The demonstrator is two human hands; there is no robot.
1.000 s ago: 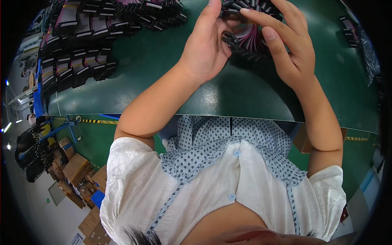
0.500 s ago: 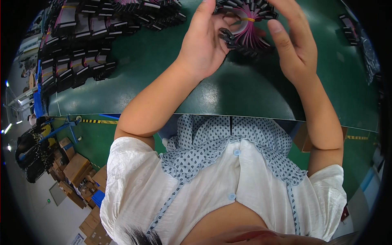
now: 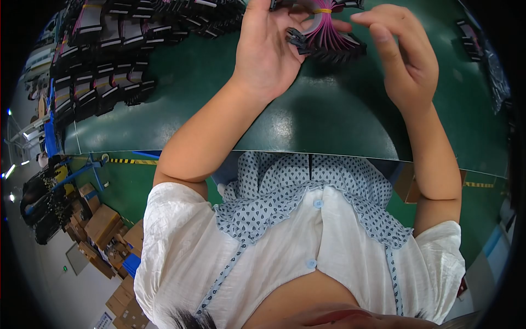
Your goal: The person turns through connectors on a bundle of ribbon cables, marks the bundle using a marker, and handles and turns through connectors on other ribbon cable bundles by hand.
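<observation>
Near the top of the head view, my left hand [image 3: 268, 57] is turned palm up around a bundle of flat ribbon cables [image 3: 327, 35]. The cables are grey and pink, fan out below a yellow band [image 3: 322, 11], and end in black connectors [image 3: 334, 54]. Part of the bundle is cut off by the upper edge. My right hand [image 3: 408, 57] is just right of it, thumb and forefinger apart, with nothing seen between them. Its forefinger tip comes close to the bundle; whether they touch I cannot tell.
Rows of similar banded cable bundles [image 3: 101, 88] cover the left of the green table [image 3: 246, 131]. More connectors [image 3: 470, 41] and clear plastic [image 3: 496, 79] lie at the far right. Cardboard boxes [image 3: 104, 225] stand on the floor at left.
My left hand and the cable bundle have shifted slightly up and left. My right hand has drawn a little to the right, and its fingers have come down from above the bundle.
</observation>
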